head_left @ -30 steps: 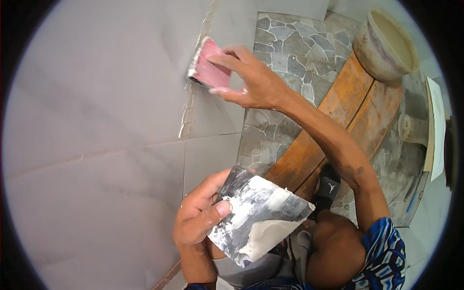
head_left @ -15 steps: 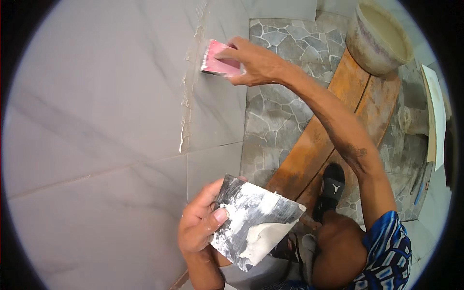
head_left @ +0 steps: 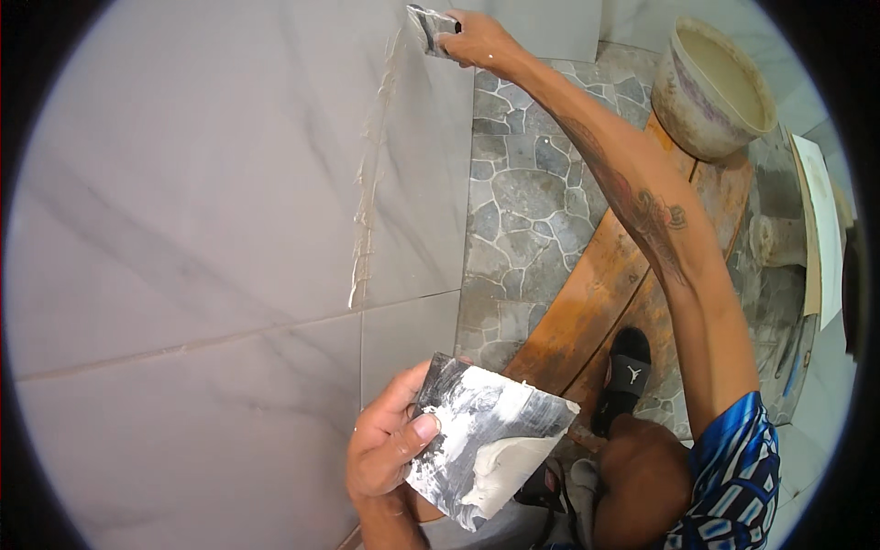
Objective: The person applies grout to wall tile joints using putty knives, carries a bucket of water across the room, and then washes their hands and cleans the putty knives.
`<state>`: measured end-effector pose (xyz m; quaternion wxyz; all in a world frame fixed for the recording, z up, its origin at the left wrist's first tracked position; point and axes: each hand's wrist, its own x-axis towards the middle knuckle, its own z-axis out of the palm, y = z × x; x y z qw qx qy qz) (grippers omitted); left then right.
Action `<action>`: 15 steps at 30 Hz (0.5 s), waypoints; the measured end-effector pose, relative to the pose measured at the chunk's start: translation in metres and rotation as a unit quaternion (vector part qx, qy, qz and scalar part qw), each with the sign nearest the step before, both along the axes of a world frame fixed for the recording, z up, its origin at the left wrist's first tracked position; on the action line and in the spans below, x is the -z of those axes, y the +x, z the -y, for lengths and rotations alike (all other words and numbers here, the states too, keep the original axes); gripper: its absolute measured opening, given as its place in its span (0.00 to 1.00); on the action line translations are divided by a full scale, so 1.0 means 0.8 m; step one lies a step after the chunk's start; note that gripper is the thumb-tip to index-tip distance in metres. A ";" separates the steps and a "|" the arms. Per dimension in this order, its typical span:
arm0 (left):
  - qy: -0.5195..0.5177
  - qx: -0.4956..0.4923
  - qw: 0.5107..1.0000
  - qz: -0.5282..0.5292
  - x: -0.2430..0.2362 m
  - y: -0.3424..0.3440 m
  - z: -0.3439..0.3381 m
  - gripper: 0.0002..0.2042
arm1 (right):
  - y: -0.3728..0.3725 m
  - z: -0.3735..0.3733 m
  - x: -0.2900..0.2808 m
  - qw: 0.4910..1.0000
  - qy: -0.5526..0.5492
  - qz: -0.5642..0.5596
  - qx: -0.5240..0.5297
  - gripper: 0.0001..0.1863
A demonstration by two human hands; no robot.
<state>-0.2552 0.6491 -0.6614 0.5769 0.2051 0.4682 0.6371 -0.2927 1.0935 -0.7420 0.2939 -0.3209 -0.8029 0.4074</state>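
Note:
My left hand [head_left: 387,440] grips a square dark board [head_left: 502,412] smeared with white paste, with a thicker beige lump [head_left: 500,467] on its lower part, the thumb pressed on its face. At the top, my right hand [head_left: 477,41] is closed round a small spreader [head_left: 431,32], its visible face dark and streaked with white, held at the grey marbled tile wall [head_left: 192,174] just right of the upper end of a ragged line of pale paste [head_left: 364,220]. Whether the spreader touches the wall I cannot tell.
Two worn wooden planks [head_left: 577,293] cross a floor [head_left: 513,202] of irregular stone pattern. A dirty bucket of cloudy liquid [head_left: 706,87] stands at their far end. My foot in a black sandal [head_left: 630,367] rests on the planks. A cylindrical object [head_left: 770,240] and pale boards [head_left: 816,229] are at the right.
My right hand has moved upward along the paste line and turned the spreader, so its pink face no longer shows. My left hand and board have shifted slightly lower in view.

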 end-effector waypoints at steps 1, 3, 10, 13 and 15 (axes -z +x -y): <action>-0.001 0.002 1.000 0.002 0.000 -0.001 -0.001 0.26 | -0.009 -0.009 -0.001 1.000 0.002 0.001 0.001 0.20; -0.004 0.002 1.000 0.008 -0.001 -0.002 0.001 0.26 | -0.027 -0.024 0.001 0.985 0.167 -0.034 0.021 0.15; -0.100 -0.111 0.989 -0.019 -0.008 0.003 -0.006 0.31 | -0.034 0.000 -0.002 0.991 0.131 -0.005 0.035 0.17; -0.099 -0.119 0.988 -0.026 -0.003 -0.004 -0.001 0.31 | -0.017 0.051 -0.012 0.997 0.035 -0.060 -0.020 0.14; -0.103 -0.120 0.987 -0.035 -0.001 -0.005 0.002 0.31 | -0.013 0.069 -0.007 0.995 0.067 -0.040 -0.060 0.11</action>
